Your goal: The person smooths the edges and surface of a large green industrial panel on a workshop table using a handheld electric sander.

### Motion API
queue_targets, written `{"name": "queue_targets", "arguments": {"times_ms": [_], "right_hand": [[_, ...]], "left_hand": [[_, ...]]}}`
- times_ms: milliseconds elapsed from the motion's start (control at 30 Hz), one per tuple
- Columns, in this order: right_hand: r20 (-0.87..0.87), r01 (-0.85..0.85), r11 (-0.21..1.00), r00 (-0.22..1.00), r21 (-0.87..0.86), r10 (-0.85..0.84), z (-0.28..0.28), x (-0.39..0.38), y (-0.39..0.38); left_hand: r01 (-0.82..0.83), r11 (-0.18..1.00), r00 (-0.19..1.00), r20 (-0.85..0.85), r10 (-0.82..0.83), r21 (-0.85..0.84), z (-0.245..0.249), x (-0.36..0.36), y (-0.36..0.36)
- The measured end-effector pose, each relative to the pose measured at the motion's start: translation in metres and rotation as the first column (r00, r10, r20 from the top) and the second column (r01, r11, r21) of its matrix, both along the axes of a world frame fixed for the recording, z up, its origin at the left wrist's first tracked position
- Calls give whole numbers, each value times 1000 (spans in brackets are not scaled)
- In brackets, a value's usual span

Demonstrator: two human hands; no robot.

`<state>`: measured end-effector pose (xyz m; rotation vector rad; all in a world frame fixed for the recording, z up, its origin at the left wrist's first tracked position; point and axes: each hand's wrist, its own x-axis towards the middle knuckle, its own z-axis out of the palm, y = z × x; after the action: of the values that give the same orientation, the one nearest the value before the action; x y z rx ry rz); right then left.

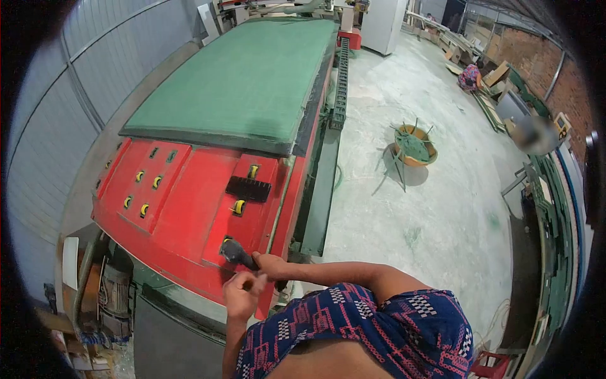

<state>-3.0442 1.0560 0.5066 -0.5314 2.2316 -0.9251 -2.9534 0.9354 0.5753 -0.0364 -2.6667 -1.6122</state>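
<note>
My right hand (270,266) is closed around the handle of a dark grey tool with a rounded head (235,252). That tool overlaps the front of the red machine bed (180,196), beside one of its rollers. Just below and left of it is my left hand (242,295), fingers curled and slightly blurred; what they hold, if anything, is hidden. Farther up the bed, a black comb-edged piece (249,189) lies between two yellow rollers (238,207).
Behind the red bed stretches a green-dusted surface (233,76) with a dark edge. To its right, a basin of green powder (413,146) stands on a legged stand. A motor (116,294) sits low at left. Another person (469,77) crouches far right beside stacked boards (555,221).
</note>
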Motion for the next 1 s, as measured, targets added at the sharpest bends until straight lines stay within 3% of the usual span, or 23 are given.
{"name": "queue_targets", "arguments": {"times_ms": [67, 133, 200, 300, 400, 500, 600, 633, 733, 833, 933, 1000], "right_hand": [[-241, 202, 875, 912, -440, -332, -27, 30, -9], [-209, 242, 869, 910, -431, -357, -23, 32, -11], [73, 101, 994, 992, 31, -103, 28, -4, -1], [137, 71, 997, 988, -33, -66, 38, -6, 5], [44, 83, 996, 996, -40, -81, 17, -12, 2], [-53, 75, 996, 996, -42, -77, -1, -15, -2], [-38, 62, 998, 997, -30, -63, 4, -13, 0], [-26, 57, 998, 998, -23, -58, 8, -12, 1], [22, 44, 999, 999, -18, -43, 18, -16, 2], [48, 43, 998, 998, -45, -41, 23, -23, 1], [-32, -14, 1000, 999, -2, 14, 17, -27, -1], [-35, -14, 1000, 999, 27, 15, 13, -26, -1]], "left_hand": [[210, 977, 875, -440, -202, -30, 38, -19, 39], [473, 830, 670, -491, -556, -295, 53, -42, 66], [625, 674, 525, -426, -737, -394, 36, -50, 98], [693, 540, 476, -259, -841, -477, 26, -45, 114], [704, 517, 540, -106, -835, -487, 17, -45, 92], [475, 568, 603, -221, -766, -672, 6, -46, 65], [307, 607, 745, -212, -632, -733, 7, -47, 37], [244, 658, 758, -283, -588, -712, -2, -46, 32], [222, 759, 720, -422, -551, -612, -9, -39, 45], [378, 715, 395, -596, -699, -588, 4, -36, 66], [349, 728, 459, -570, -681, -589, -5, -42, 64], [327, 748, 436, -610, -662, -577, -14, -50, 48]]}}
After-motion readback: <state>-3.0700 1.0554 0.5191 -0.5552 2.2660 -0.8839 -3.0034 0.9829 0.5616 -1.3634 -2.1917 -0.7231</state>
